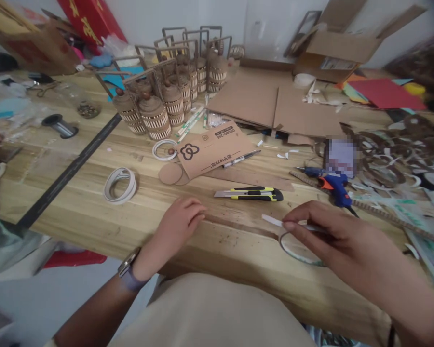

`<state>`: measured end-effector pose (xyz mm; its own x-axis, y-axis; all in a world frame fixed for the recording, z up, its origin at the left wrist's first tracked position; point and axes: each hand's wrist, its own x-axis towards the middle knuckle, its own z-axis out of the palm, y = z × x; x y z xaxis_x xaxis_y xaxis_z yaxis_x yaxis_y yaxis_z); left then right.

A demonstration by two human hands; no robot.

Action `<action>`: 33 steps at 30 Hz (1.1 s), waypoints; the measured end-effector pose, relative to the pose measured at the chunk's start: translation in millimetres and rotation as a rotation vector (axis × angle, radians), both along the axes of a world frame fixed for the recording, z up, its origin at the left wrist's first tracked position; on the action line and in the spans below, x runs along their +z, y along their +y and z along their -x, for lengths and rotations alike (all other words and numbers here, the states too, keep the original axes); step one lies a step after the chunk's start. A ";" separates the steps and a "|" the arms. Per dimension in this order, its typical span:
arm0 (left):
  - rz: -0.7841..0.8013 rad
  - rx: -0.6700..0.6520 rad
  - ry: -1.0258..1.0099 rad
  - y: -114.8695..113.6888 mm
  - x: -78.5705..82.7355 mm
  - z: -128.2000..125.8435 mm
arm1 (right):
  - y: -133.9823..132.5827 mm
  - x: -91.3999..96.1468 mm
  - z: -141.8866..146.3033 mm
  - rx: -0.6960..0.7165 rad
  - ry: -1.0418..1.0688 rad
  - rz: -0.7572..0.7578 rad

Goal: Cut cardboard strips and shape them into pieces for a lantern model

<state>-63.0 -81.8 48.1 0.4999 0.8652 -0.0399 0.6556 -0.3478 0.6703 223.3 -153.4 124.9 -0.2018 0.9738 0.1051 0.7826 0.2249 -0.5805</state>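
Observation:
My right hand [332,236] pinches a thin white strip [272,220] between thumb and fingertips. The strip bends round into a loop [299,263] below the fingers, and its loose end points left. My left hand [181,225], with a watch on the wrist, rests at the table's front edge. Its fingers are curled together, and nothing shows in them. Between and beyond my hands lies a yellow-and-black utility knife [249,193] with its blade pointing left. Left of my left hand are stacked white rings [120,185]. A blue glue gun [334,184] lies beyond my right hand.
Several small bamboo lanterns [155,118] with handles stand at the back. A printed cardboard piece [215,149], a pen [241,158] and cardboard discs [170,173] lie in the middle. Brown curled strips [383,154] are heaped on the right. Another person's sleeve [2,246] is at left.

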 end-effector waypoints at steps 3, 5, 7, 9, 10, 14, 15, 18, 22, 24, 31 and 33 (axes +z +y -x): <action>-0.017 -0.108 0.134 4.9 -16.8 0.9 | 10.6 -9.1 0.2 0.014 0.100 0.375; 0.007 -0.119 0.154 3.3 -21.7 -1.8 | 19.6 -22.1 10.2 0.039 0.151 0.548; 0.020 -0.111 0.161 -0.6 -22.3 -4.8 | 30.1 -37.6 25.0 0.075 0.207 0.639; 0.028 -0.095 0.165 -4.6 -20.2 -5.7 | 40.9 -52.5 40.7 0.109 0.259 0.696; 0.032 -0.078 0.165 -6.1 -18.8 -4.9 | 46.0 -59.0 47.9 0.116 0.276 0.720; 0.022 0.032 0.154 -6.0 -15.7 4.8 | 60.5 -74.2 68.3 0.090 0.284 0.783; 0.007 0.042 0.154 -4.9 -16.3 7.7 | 62.6 -75.2 71.5 0.080 0.279 0.790; -0.036 -0.014 0.146 -1.7 -21.2 13.8 | 66.8 -73.9 79.6 0.053 0.256 0.802; -0.024 -0.077 0.083 -1.3 -27.5 15.1 | 70.4 -71.8 90.9 0.012 0.224 0.857; -0.013 -0.073 0.056 -2.1 -28.3 14.9 | 72.3 -73.6 96.4 0.001 0.213 0.895; -0.015 -0.067 0.025 -2.8 -26.6 16.7 | 78.8 -81.1 106.8 0.005 0.110 0.878; -0.015 -0.070 0.023 -2.7 -26.4 17.3 | 79.8 -79.4 108.2 0.014 0.076 0.868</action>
